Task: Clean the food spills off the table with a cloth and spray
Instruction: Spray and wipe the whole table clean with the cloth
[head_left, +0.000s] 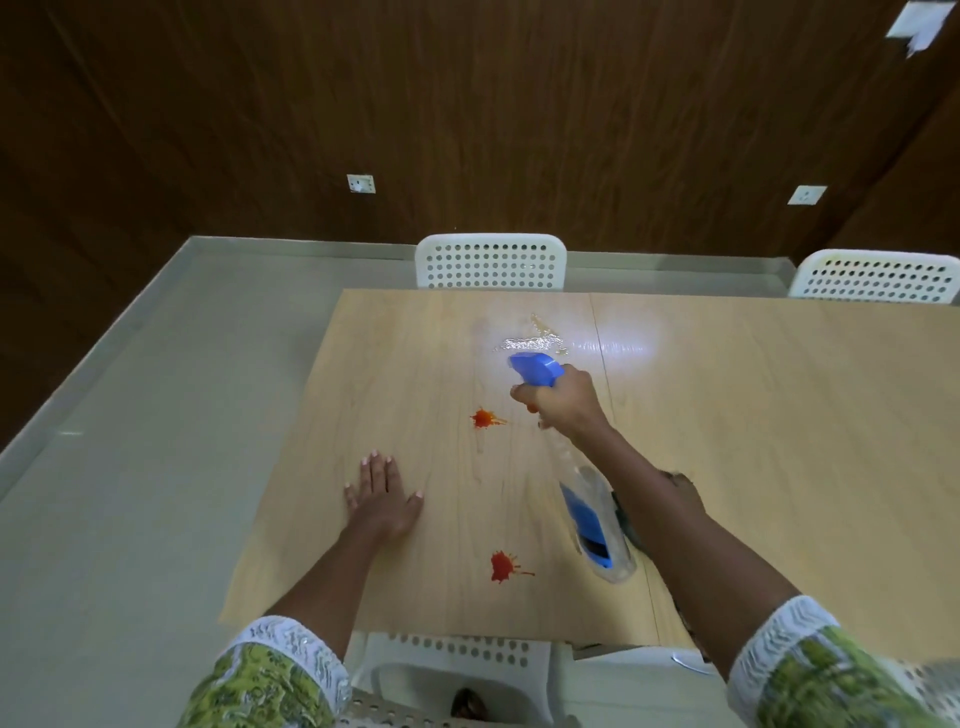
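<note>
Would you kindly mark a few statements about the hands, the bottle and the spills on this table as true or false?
1. The right hand grips the spray bottle. True.
2. The left hand holds a cloth. False: it lies flat on the table, holding nothing.
3. Two red spills show: one beyond the left hand, one nearer the person. True.
4. The bottle's nozzle points at the person. False: it points away, toward a wet patch.
5. The bottle stands upright on the table. False: it is held tilted above it.
</note>
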